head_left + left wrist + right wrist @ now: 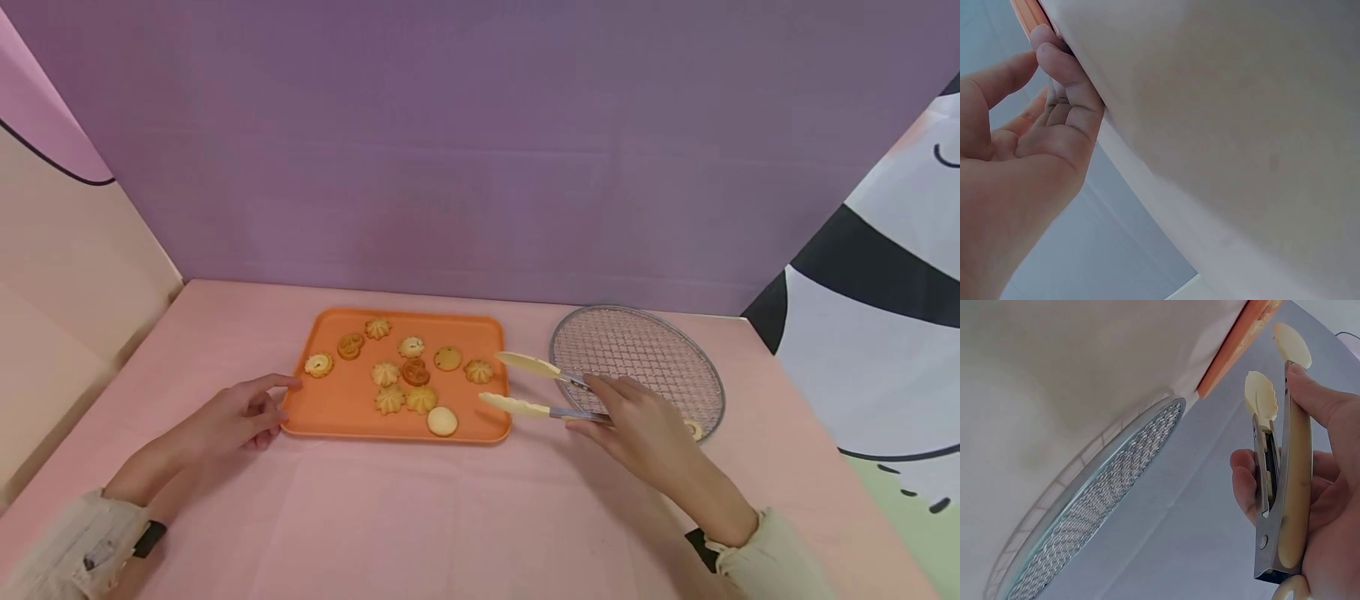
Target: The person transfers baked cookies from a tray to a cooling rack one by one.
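Note:
My right hand [647,429] holds a pair of tongs [528,364] with cream scalloped tips and metal arms. The tips stand apart over the right edge of an orange tray [330,412], with nothing between them. In the right wrist view, the thumb and fingers grip the tongs [1297,487] from both sides. My left hand [228,417] holds the tray's left edge near the front corner with its fingertips. Several cookies lie on the tray, among them a round pale cookie [442,421], a pretzel-shaped one [416,372] and a ridged one [479,371].
A round wire mesh rack [637,354] lies to the right of the tray, partly behind my right hand. Pink cloth [375,517] covers the table. A purple wall [450,167] rises along the back, with side panels at left and right.

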`<act>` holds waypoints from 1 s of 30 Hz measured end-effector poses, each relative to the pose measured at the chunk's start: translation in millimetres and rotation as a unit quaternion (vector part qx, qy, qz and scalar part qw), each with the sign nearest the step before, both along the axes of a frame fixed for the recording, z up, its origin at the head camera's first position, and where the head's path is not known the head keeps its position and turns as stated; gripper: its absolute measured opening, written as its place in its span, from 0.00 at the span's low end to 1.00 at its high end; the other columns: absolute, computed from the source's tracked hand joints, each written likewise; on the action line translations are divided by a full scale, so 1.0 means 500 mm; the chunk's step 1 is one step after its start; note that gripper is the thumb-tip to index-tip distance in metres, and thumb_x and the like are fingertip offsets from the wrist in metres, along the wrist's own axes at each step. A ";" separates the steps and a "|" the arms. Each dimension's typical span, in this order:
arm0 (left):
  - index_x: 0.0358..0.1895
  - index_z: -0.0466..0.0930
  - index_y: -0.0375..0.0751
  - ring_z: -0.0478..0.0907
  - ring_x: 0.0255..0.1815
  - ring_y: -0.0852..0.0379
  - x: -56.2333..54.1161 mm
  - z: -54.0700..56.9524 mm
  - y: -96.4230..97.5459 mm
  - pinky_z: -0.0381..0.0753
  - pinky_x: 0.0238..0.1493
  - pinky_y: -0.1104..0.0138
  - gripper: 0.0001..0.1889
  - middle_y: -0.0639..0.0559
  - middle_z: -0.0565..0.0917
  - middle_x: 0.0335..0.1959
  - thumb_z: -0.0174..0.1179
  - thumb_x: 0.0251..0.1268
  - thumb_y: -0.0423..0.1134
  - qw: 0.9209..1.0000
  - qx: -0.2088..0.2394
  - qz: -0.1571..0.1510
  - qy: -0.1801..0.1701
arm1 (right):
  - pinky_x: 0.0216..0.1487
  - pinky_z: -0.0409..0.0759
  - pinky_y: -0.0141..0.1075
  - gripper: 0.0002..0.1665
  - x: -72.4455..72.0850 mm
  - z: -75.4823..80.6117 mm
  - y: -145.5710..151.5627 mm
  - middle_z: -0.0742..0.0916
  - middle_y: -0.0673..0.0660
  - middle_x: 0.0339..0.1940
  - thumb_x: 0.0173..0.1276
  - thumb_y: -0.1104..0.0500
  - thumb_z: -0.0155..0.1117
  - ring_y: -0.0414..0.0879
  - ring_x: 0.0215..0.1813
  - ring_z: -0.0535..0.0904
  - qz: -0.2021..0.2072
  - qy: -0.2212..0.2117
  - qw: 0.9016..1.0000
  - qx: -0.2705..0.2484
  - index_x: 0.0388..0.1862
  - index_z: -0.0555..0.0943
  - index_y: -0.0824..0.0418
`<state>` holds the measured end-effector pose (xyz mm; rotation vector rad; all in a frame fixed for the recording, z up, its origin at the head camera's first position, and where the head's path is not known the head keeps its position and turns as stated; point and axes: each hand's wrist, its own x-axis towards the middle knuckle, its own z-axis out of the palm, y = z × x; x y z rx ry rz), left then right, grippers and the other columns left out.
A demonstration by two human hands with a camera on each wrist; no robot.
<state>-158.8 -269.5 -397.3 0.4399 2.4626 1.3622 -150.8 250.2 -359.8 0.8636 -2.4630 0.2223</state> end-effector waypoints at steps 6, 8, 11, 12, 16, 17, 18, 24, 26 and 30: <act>0.68 0.65 0.28 0.75 0.22 0.57 0.001 0.002 0.001 0.80 0.24 0.67 0.26 0.46 0.77 0.25 0.59 0.70 0.28 1.000 -0.004 0.002 0.004 | 0.37 0.84 0.50 0.36 -0.031 0.005 -0.024 0.88 0.63 0.42 0.54 0.44 0.79 0.57 0.42 0.86 -0.017 -0.042 0.999 0.023 0.53 0.82 0.66; 0.68 0.65 0.28 0.75 0.22 0.58 0.000 0.002 0.000 0.80 0.24 0.67 0.26 0.46 0.77 0.25 0.59 0.70 0.28 1.000 -0.004 -0.001 0.008 | 0.35 0.85 0.49 0.35 -0.041 0.007 -0.033 0.88 0.62 0.42 0.54 0.44 0.79 0.56 0.41 0.86 -0.020 -0.049 0.998 0.033 0.53 0.82 0.66; 0.68 0.65 0.28 0.75 0.22 0.58 0.000 0.001 -0.001 0.79 0.24 0.68 0.26 0.46 0.78 0.25 0.59 0.70 0.29 1.000 -0.003 -0.004 0.011 | 0.33 0.84 0.47 0.34 -0.052 0.011 -0.045 0.88 0.62 0.40 0.54 0.45 0.80 0.55 0.38 0.85 -0.020 -0.055 0.997 0.049 0.51 0.82 0.67; 0.68 0.65 0.28 0.75 0.22 0.58 0.000 0.001 -0.001 0.79 0.24 0.68 0.25 0.46 0.78 0.25 0.59 0.70 0.29 1.000 -0.003 -0.006 0.012 | 0.32 0.84 0.46 0.34 -0.055 0.012 -0.048 0.88 0.61 0.39 0.53 0.45 0.80 0.54 0.36 0.85 -0.019 -0.056 0.997 0.053 0.50 0.82 0.68; 0.68 0.65 0.28 0.76 0.23 0.58 0.000 0.002 -0.002 0.79 0.25 0.68 0.25 0.47 0.78 0.25 0.58 0.71 0.29 1.000 -0.014 -0.013 0.018 | 0.31 0.84 0.44 0.32 -0.063 0.019 -0.058 0.88 0.61 0.37 0.53 0.46 0.80 0.53 0.33 0.84 -0.020 -0.074 0.995 0.070 0.47 0.82 0.69; 0.68 0.65 0.28 0.76 0.23 0.58 0.000 0.002 -0.001 0.79 0.25 0.68 0.25 0.48 0.78 0.25 0.58 0.71 0.30 1.000 -0.017 -0.014 0.019 | 0.30 0.83 0.43 0.32 -0.063 0.020 -0.059 0.87 0.61 0.36 0.53 0.47 0.81 0.52 0.32 0.84 -0.021 -0.079 0.994 0.073 0.47 0.83 0.69; 0.68 0.65 0.29 0.76 0.23 0.58 0.000 0.003 -0.001 0.80 0.25 0.68 0.25 0.48 0.78 0.25 0.58 0.71 0.30 0.999 -0.022 -0.015 0.021 | 0.29 0.83 0.43 0.32 -0.064 0.021 -0.061 0.87 0.60 0.35 0.53 0.47 0.81 0.52 0.31 0.83 -0.023 -0.082 0.994 0.076 0.46 0.83 0.69; 0.67 0.65 0.28 0.76 0.23 0.57 0.001 0.007 -0.002 0.81 0.26 0.67 0.25 0.48 0.79 0.26 0.59 0.71 0.29 0.999 -0.027 -0.014 0.024 | 0.25 0.80 0.41 0.27 -0.069 0.029 -0.068 0.85 0.57 0.30 0.53 0.47 0.81 0.47 0.27 0.80 -0.025 -0.089 0.993 0.073 0.41 0.83 0.66; 0.67 0.66 0.28 0.76 0.23 0.58 0.002 0.008 -0.004 0.81 0.26 0.67 0.25 0.48 0.79 0.26 0.59 0.71 0.30 0.999 -0.026 -0.014 0.023 | 0.23 0.78 0.39 0.26 -0.070 0.032 -0.073 0.84 0.55 0.27 0.53 0.47 0.80 0.46 0.25 0.77 -0.029 -0.093 0.993 0.072 0.39 0.83 0.65; 0.67 0.66 0.29 0.76 0.23 0.58 0.000 0.008 -0.002 0.80 0.25 0.67 0.24 0.48 0.79 0.26 0.59 0.71 0.30 0.999 -0.026 -0.012 0.021 | 0.21 0.72 0.36 0.24 -0.068 0.039 -0.076 0.80 0.51 0.22 0.54 0.47 0.80 0.43 0.22 0.72 -0.038 -0.102 0.991 0.077 0.37 0.82 0.64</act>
